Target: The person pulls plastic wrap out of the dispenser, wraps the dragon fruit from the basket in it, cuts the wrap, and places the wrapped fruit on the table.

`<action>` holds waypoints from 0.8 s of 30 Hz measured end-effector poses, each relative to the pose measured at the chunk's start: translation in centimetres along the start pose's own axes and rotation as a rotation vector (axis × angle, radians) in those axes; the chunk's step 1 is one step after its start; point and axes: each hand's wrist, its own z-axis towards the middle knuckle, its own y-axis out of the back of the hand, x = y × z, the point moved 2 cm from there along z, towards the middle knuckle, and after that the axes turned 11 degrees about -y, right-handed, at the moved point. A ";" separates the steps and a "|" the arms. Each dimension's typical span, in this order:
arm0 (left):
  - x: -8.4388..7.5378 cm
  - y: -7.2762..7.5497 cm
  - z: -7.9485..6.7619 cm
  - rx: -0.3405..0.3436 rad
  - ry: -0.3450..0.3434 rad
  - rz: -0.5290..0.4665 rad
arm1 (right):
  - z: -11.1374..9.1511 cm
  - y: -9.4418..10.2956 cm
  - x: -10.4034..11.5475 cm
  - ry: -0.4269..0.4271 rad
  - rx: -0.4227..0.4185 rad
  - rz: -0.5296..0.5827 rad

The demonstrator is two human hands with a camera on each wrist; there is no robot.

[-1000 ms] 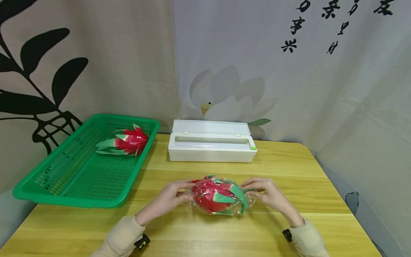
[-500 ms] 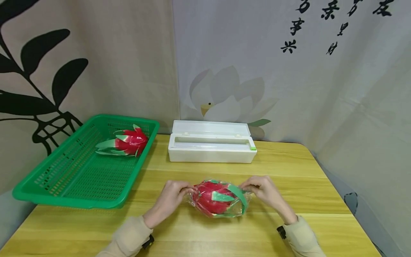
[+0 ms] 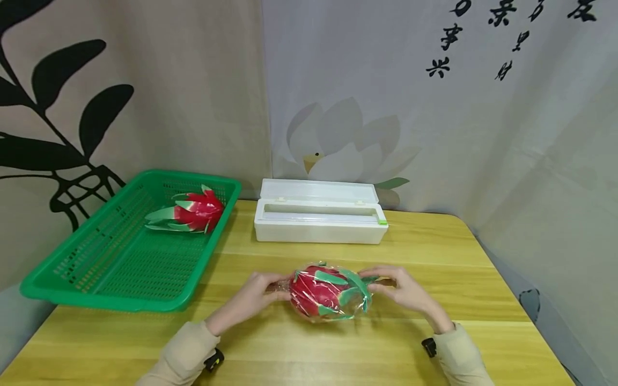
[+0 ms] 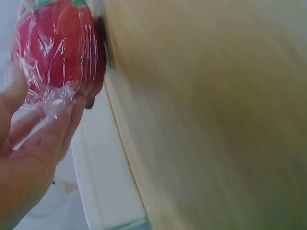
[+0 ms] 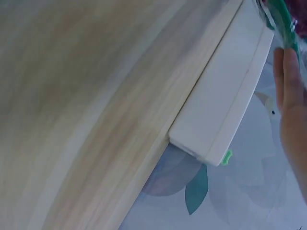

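Observation:
A red dragon fruit (image 3: 328, 292) with green leaf tips, wrapped in clear plastic film, is held level just over the wooden table. Its film shines with creases and is gathered at both ends. At the left end, my left hand (image 3: 260, 295) holds the gathered film between thumb and fingers; the left wrist view shows this hand (image 4: 33, 148) against the crinkled film (image 4: 53, 98). My right hand (image 3: 403, 289) pinches the film and leaf tips at the right end. Only part of that hand (image 5: 292, 105) shows in the right wrist view, beside a green leaf (image 5: 280, 19).
A green plastic basket (image 3: 120, 306) stands on the left with another dragon fruit (image 3: 195, 212) inside. Behind the hands is a white cling film box (image 3: 318, 233), its lid raised. A printed curtain (image 3: 203, 96) hangs behind the wooden table (image 3: 425, 241).
The wrapped dragon fruit has turned between my hands, so its leaves lie differently. My left fingers bent more at the middle moment and now reach forward again. Basket and box stay put.

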 end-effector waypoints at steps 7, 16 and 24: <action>0.2 0.2 0.3 -0.028 -0.044 -0.006 | 0.0 0.4 -0.2 0.037 -0.025 -0.116; -0.2 0.0 1.3 -0.151 0.002 0.028 | 0.8 -0.1 -0.3 -0.087 -0.113 -0.030; 0.1 -0.1 1.8 -0.215 0.046 0.158 | 1.1 0.0 -0.3 -0.102 -0.151 -0.074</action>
